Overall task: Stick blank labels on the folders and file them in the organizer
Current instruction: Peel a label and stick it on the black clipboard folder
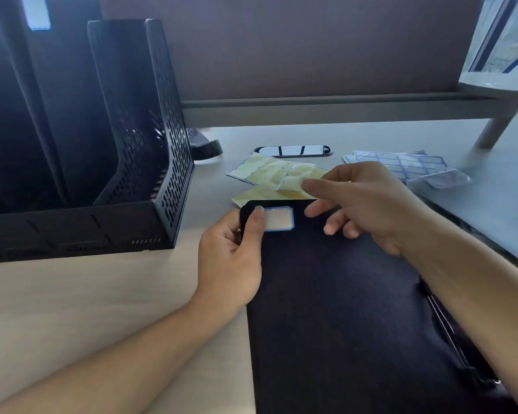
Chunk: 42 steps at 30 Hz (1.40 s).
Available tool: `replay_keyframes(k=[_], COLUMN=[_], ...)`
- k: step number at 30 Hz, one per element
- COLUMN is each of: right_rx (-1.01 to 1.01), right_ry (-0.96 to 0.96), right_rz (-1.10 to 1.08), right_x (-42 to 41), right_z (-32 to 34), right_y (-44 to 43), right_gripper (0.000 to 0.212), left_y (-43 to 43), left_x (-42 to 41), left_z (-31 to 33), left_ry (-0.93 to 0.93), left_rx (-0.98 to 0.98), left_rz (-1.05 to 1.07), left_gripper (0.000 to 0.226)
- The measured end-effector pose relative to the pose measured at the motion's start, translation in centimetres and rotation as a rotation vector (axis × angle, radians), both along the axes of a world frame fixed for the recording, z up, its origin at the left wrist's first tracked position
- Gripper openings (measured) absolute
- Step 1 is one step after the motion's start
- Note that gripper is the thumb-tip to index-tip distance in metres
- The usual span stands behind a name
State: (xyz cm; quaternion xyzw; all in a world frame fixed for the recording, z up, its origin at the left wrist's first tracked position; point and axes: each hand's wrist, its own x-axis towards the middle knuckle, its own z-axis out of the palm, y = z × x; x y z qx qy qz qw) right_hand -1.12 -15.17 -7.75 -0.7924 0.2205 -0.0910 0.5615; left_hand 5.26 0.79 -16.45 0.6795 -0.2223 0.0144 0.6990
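A black folder lies flat on the desk in front of me. A white label with a blue border sits on its top left corner. My left hand grips that corner, its thumb pressing the label's left edge. My right hand hovers just above the folder's top edge, fingers loosely spread and holding nothing. The black mesh organizer stands to the left, with dark folders upright in its far slots.
Used yellow backing sheets lie beyond the folder. A sheet of blue-bordered labels and a clear packet lie at the right. A black oval cable port is set in the desk. A partition wall stands behind.
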Motion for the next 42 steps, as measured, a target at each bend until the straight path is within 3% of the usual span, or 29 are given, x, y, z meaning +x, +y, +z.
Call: replay_keyframes(k=[5,9,13,15,26,32,35,39,41,42], right_rx=[0.028,-0.024,-0.052,-0.052,-0.049,-0.051,-0.048,-0.141,-0.214,-0.252], right_ry=[0.028,0.004,0.012,0.033,0.044,0.029,0.011,-0.059,-0.027,-0.003], right_rz=[0.083,0.101,0.109,0.111,0.153,0.154,0.129,0.076,0.102,0.113], right_x=[-0.3,-0.1,0.1,0.2,0.4,0.3,0.4,0.8,0.8,0.7], right_z=[0.0,-0.4,-1.0,-1.3,-2.0,-2.3,-2.3,-2.7,-2.8,-2.8], right_y=[0.5,1.0,1.0,0.9,1.0,1.1,0.9,0.7,0.6,0.5], right_gripper=[0.023,0.025,0.022,0.021,0.019,0.017,0.019,0.03,0.035,0.035], left_y=[-0.2,-0.3,-0.3,-0.2,-0.2,0.0,0.0,0.0,0.1,0.2], left_x=[-0.1,-0.2,-0.2,0.0,0.6,0.4,0.4,0.4,0.3,0.2], left_z=[-0.1,0.5,1.2,1.1,-0.3,-0.2,-0.2,-0.1,-0.1,-0.1], left_ry=[0.052,0.243,0.543,0.574,0.178,0.127,0.081,0.06,0.054,0.036], left_rx=[-0.046,-0.141,-0.116,-0.066,0.018,0.045,0.046,0.053,0.067,0.085], left_rz=[-0.016,-0.126,-0.234,-0.284,-0.192,-0.2,-0.187,-0.204,-0.237,-0.244], left_gripper=[0.047,0.062,0.032,0.028,0.032,0.013,0.023,0.019,0.009,0.015])
